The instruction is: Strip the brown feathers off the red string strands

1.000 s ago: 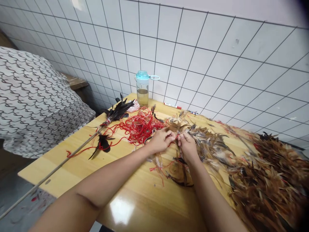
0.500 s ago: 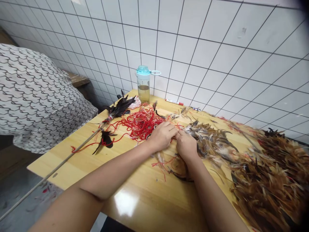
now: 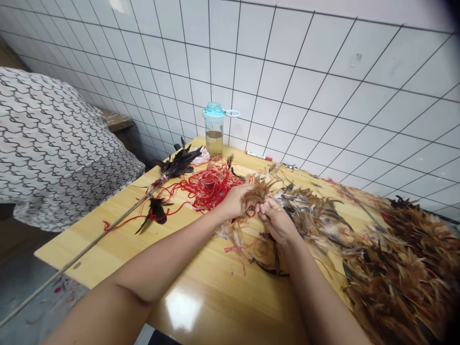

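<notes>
My left hand (image 3: 234,201) grips the base of a small tuft of brown feathers (image 3: 259,191) above the wooden table (image 3: 223,306). My right hand (image 3: 275,221) pinches the underside of that tuft, and a bit of red string (image 3: 253,213) shows between my fingers. A tangle of red string (image 3: 212,189) lies left of my hands. Further left, a long bamboo stick (image 3: 89,249) carries a bound bunch of black feathers (image 3: 178,164). A loose black feather cluster (image 3: 156,212) sits beside it. Large heaps of brown feathers (image 3: 391,273) cover the table's right side.
A lidded plastic bottle (image 3: 214,129) holding yellowish liquid and a red marker (image 3: 258,155) stand by the white tiled wall (image 3: 305,81). A patterned grey-and-white cloth (image 3: 53,153) bulges in at the left. The stick overhangs the table's near left edge.
My hands have parted slightly, and the brown feather tuft now shows, raised between them. My view has shifted very little.
</notes>
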`<state>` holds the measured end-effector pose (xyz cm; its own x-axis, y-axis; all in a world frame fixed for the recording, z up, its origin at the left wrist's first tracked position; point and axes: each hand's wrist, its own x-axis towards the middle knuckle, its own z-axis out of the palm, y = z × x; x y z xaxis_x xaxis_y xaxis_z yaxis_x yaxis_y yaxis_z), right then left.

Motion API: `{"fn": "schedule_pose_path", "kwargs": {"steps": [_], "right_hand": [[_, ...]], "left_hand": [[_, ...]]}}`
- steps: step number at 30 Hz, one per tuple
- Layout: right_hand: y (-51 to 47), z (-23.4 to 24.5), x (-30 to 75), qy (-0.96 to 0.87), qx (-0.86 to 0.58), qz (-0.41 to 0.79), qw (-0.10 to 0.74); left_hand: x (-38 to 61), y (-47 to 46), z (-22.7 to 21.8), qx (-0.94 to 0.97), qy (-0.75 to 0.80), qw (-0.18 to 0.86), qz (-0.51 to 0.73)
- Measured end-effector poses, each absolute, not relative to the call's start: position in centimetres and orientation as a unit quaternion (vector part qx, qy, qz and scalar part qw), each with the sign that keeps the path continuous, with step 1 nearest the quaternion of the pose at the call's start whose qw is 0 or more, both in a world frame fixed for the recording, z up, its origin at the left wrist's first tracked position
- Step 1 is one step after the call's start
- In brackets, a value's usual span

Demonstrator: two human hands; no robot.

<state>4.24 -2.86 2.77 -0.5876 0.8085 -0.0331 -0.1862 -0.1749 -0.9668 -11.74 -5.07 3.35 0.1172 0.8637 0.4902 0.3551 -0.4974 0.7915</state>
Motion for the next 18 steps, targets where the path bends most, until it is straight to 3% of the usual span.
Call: {"fn": "schedule_pose_path", "kwargs": {"steps": [6,11,18], "right_hand": [[-3.1,3.0,3.8,-0.361,-0.284,0.820,0.342],[-3.2,3.1,3.7,-0.319,-0.305,0.824,0.354],[-3.0,2.1,3.4,-0.282,-0.295,0.835,0.370]], "left_hand": [[-10.9,-5.5,3.2,0.714,0.493,0.152,0.473],[-10.2,-6.2,3.3,0.723,0.518,0.035,0.457],[-10.1,-6.0,2.9,0.789,0.480,-0.042,0.381]]}}
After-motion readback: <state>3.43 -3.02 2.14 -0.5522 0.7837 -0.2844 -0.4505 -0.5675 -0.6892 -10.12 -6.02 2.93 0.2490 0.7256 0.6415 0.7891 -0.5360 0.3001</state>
